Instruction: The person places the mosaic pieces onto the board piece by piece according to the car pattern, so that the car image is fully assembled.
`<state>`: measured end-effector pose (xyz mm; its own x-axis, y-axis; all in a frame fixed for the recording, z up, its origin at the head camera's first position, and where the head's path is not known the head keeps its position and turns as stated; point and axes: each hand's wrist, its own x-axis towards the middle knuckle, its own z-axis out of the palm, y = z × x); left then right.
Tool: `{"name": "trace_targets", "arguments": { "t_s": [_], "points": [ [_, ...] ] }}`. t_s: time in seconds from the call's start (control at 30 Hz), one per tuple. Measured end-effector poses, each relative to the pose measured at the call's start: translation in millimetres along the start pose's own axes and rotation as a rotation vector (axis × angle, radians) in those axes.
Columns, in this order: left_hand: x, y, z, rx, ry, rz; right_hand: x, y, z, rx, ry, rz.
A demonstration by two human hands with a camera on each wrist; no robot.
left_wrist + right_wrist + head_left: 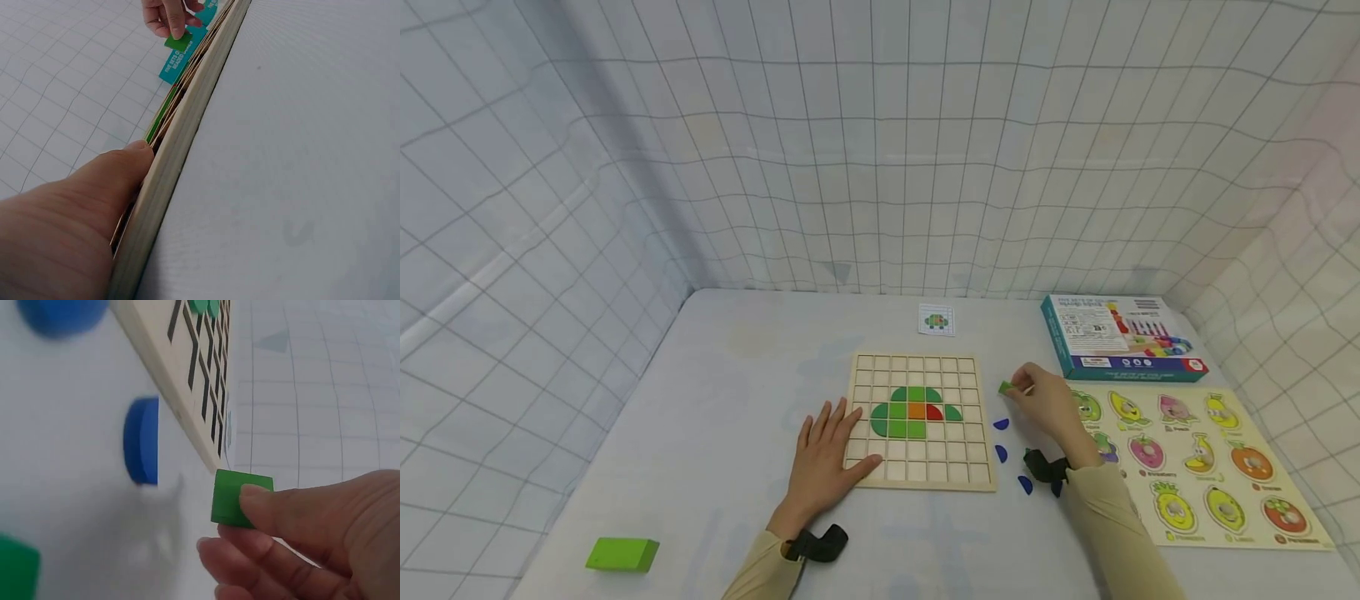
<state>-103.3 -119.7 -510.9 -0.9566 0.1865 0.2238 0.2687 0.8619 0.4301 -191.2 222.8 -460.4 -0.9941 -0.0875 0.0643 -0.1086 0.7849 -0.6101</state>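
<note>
Your left hand [829,454] lies flat, steadying the grid board [917,483]; your right hand [1048,406] pinches a green tile [1006,387] clear of it.

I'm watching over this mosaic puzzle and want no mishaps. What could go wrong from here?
The right hand only pinches the green tile by its edge, so it might slip and fall.

Carried across, it could knock tiles already set in the wooden grid board.

The blue pieces lie loose near the right wrist; a sleeve sweep may scatter them.

The left hand resting flat helps steady the board.
</note>
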Motion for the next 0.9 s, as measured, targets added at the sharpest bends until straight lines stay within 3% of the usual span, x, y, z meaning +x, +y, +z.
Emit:
{"name": "trace_targets", "arguments": {
  "t_s": [0.17, 0.3, 0.53, 0.77, 0.9],
  "points": [
    [0.7, 1.9, -2.8, 0.003, 0.003, -0.002, -14.6, -21.8, 15.1, 0.039, 0.026, -0.164],
    [1.8, 3.2, -3.5, 0.015, -0.003, -0.004, -24.0, -36.8, 26.1, 0.097, -0.017, -0.238],
    [1.6, 2.8, -2.3, 0.019, -0.008, -0.01, -32.1, -47.6, 43.8, 0.147, -0.112, -0.247],
    [1.2, 3.1, -2.0, 0.021, -0.013, -0.015, -33.3, -51.1, 57.3, 0.148, -0.129, -0.283],
    [1.1, 3.2, -1.2, 0.021, -0.015, -0.016, -33.0, -53.1, 61.5, 0.134, -0.145, -0.239]
  ]
}}
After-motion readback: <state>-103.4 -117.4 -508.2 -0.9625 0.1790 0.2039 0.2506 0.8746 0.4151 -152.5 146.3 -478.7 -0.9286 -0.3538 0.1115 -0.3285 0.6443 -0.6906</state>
